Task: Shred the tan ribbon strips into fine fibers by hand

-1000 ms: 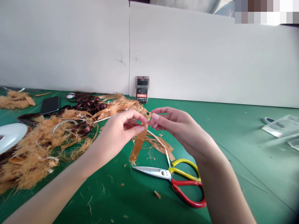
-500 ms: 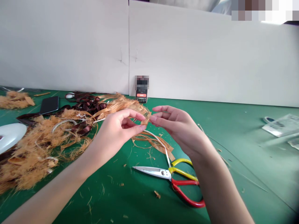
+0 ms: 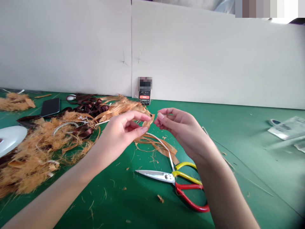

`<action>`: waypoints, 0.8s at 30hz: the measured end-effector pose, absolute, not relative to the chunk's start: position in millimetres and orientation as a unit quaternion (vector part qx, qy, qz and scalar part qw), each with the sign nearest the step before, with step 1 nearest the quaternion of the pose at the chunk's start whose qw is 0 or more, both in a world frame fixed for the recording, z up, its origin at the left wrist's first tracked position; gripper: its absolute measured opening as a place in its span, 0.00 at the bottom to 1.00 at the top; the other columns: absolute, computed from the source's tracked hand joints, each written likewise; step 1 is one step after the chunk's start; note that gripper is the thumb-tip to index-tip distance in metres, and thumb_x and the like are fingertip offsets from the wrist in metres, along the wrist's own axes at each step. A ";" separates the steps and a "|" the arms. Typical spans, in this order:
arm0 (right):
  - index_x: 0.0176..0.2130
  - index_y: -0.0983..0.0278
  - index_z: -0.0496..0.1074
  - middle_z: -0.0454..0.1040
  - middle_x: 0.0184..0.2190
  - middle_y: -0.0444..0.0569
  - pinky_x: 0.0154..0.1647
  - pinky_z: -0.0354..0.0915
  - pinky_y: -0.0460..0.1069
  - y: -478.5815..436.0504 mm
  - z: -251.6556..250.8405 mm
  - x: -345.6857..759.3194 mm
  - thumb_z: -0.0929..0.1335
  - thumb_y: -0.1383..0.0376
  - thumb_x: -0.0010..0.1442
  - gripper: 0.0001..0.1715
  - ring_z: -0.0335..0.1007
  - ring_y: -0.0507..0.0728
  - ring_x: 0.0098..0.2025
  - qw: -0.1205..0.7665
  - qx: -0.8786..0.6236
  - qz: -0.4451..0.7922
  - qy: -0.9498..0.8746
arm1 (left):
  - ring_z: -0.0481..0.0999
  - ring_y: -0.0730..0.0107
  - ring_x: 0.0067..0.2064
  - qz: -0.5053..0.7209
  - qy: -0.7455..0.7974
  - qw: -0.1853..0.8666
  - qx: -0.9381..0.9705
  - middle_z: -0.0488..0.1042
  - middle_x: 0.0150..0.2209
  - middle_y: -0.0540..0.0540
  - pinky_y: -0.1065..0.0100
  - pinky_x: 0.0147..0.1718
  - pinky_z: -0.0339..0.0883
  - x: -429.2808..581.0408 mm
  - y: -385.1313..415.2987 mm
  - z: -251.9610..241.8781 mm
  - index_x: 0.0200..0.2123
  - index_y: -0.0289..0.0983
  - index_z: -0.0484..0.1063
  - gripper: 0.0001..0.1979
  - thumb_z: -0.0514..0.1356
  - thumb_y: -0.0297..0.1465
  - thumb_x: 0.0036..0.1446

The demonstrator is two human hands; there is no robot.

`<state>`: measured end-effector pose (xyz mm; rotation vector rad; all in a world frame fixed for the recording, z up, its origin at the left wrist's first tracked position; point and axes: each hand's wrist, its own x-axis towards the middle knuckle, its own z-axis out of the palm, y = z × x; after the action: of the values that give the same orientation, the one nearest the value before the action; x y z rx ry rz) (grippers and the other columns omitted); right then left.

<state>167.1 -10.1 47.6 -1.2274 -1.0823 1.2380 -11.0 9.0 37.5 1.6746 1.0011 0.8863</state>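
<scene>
My left hand point(image 3: 116, 135) pinches a short tan raffia strip point(image 3: 149, 123) between thumb and forefinger, above the table. A small dark spot shows at the strip's upper edge. Just to the right, my right hand point(image 3: 183, 132) has thumb and fingertips pressed together beside the strip's end; whatever lies between them is too small to make out. Below the hands lie scissors point(image 3: 164, 176) with one yellow and one red handle, partly hidden by my right forearm. A bundle of raffia strands point(image 3: 126, 105) spreads behind my left hand, and flat tan strips point(image 3: 164, 149) lie beneath both hands.
Frayed tan fibre point(image 3: 47, 143) is heaped at left, near a white spool point(image 3: 11, 140), dark brown ribbon point(image 3: 91, 106) and a dark phone point(image 3: 50, 107). Another phone point(image 3: 144, 95) leans against the white board point(image 3: 214, 57). A clear plastic packet point(image 3: 287, 128) lies at right.
My right fingertips have drawn slightly right, away from the strip, and closed together. My left hand has stayed almost in place, with more of the strip showing.
</scene>
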 end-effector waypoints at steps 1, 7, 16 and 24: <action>0.36 0.67 0.69 0.74 0.27 0.44 0.39 0.67 0.46 -10.1 47.9 166.6 0.72 0.61 0.56 0.12 0.72 0.48 0.32 0.513 -0.515 0.520 -0.448 | 0.76 0.69 0.36 0.356 0.409 0.484 0.687 0.78 0.38 0.50 0.70 0.35 0.70 -11.0 8.8 37.3 0.43 0.42 0.75 0.11 0.63 0.36 0.56; 0.37 0.68 0.70 0.74 0.26 0.44 0.39 0.68 0.46 -8.4 46.0 165.9 0.73 0.61 0.53 0.16 0.71 0.48 0.30 0.486 -0.484 0.579 -0.441 | 0.78 0.65 0.38 0.339 0.416 0.494 0.684 0.79 0.39 0.49 0.68 0.34 0.69 -9.1 7.4 35.8 0.44 0.46 0.75 0.12 0.64 0.37 0.55; 0.39 0.67 0.68 0.74 0.24 0.42 0.38 0.68 0.47 -5.7 42.0 166.0 0.75 0.67 0.49 0.18 0.73 0.49 0.30 0.531 -0.474 0.562 -0.421 | 0.77 0.67 0.39 0.385 0.416 0.501 0.654 0.79 0.39 0.49 0.70 0.35 0.70 -6.5 6.8 35.7 0.43 0.42 0.76 0.13 0.65 0.34 0.53; 0.39 0.68 0.68 0.73 0.21 0.40 0.37 0.68 0.44 -6.2 42.2 167.6 0.73 0.69 0.52 0.15 0.72 0.47 0.28 0.549 -0.474 0.525 -0.445 | 0.75 0.72 0.36 0.401 0.432 0.486 0.645 0.79 0.42 0.50 0.74 0.31 0.69 -5.7 7.1 36.7 0.42 0.41 0.76 0.13 0.66 0.33 0.52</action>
<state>167.6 -6.2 42.2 -1.1235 -1.0534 1.2443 -5.7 7.1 36.7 1.5689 1.0507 0.9768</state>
